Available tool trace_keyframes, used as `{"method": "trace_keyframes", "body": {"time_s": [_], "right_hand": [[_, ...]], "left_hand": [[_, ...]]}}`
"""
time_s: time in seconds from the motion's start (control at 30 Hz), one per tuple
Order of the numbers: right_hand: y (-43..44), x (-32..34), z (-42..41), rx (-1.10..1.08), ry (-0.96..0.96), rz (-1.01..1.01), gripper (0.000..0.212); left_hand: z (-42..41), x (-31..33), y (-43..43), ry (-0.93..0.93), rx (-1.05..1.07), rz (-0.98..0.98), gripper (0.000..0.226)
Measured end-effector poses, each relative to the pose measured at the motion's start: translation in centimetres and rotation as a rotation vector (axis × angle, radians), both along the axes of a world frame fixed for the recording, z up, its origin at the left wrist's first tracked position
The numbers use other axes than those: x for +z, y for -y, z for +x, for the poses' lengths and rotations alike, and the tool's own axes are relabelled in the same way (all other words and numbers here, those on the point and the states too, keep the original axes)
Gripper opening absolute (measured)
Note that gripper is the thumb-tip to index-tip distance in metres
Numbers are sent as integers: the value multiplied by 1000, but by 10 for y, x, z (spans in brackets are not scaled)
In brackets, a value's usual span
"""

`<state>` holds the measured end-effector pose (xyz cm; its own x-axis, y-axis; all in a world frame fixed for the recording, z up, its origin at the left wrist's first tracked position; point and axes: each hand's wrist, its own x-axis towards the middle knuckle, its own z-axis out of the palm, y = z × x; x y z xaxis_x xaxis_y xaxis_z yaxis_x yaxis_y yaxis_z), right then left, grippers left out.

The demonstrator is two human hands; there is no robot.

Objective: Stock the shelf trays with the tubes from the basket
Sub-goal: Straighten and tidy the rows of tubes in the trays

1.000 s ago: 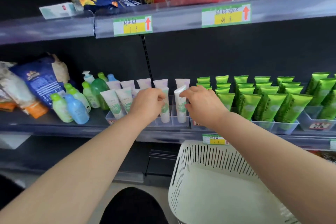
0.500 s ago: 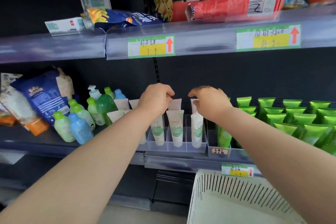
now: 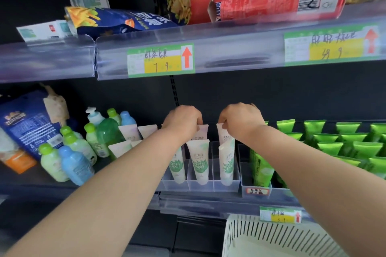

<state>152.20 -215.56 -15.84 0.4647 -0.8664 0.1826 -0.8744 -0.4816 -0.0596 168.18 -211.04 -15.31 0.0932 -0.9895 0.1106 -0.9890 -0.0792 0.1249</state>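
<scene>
White tubes with green labels stand cap-down in a clear divided shelf tray [image 3: 211, 186]. My left hand [image 3: 181, 122] pinches the top edge of a back-row white tube [image 3: 201, 132]. My right hand [image 3: 240, 121] pinches the top of another back-row white tube [image 3: 225, 135] one slot to the right. Front-row tubes [image 3: 198, 160] stand below both hands. The white slotted basket [image 3: 261, 236] sits at the lower right, below the shelf edge; its visible inside shows no tubes.
Bright green tubes [image 3: 342, 144] fill trays to the right. Small green and blue bottles [image 3: 69, 158] and a blue bag [image 3: 25, 125] stand to the left. The upper shelf [image 3: 229, 48] carries snack bags and a red box, with price tags on its rail.
Both hands have moved from the front-row tubes back to the rear row of the tray. The view has tilted upward, so less of the basket shows.
</scene>
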Motion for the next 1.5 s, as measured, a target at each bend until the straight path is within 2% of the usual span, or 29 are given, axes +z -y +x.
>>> {"method": "trace_keyframes", "body": {"time_s": [0.13,0.43,0.63,0.77,0.87,1.07,1.27,1.5], "right_hand": [[0,2,2,-1,36,6,25],[-1,3,8,24,-8,62,29],[-10,14,21,91,26,27,28],[-16,21,50,207,87,113,27],[-18,20,77,261,32,138,22],[-17,6,110,205,-54,70,13],[-13,3,121,131,-108,-15,14],[-15,4,120,123,-132,29,15]], "left_hand": [[1,0,4,-67,35,-66,15],[6,-3,6,-133,31,-72,17],[39,6,-5,-198,68,-145,20],[71,9,-18,-162,133,-164,18],[88,9,-22,-90,184,-81,23],[105,5,-21,-40,237,20,25],[109,1,-10,-45,221,-22,21],[111,-3,-9,-87,200,-73,18]]}}
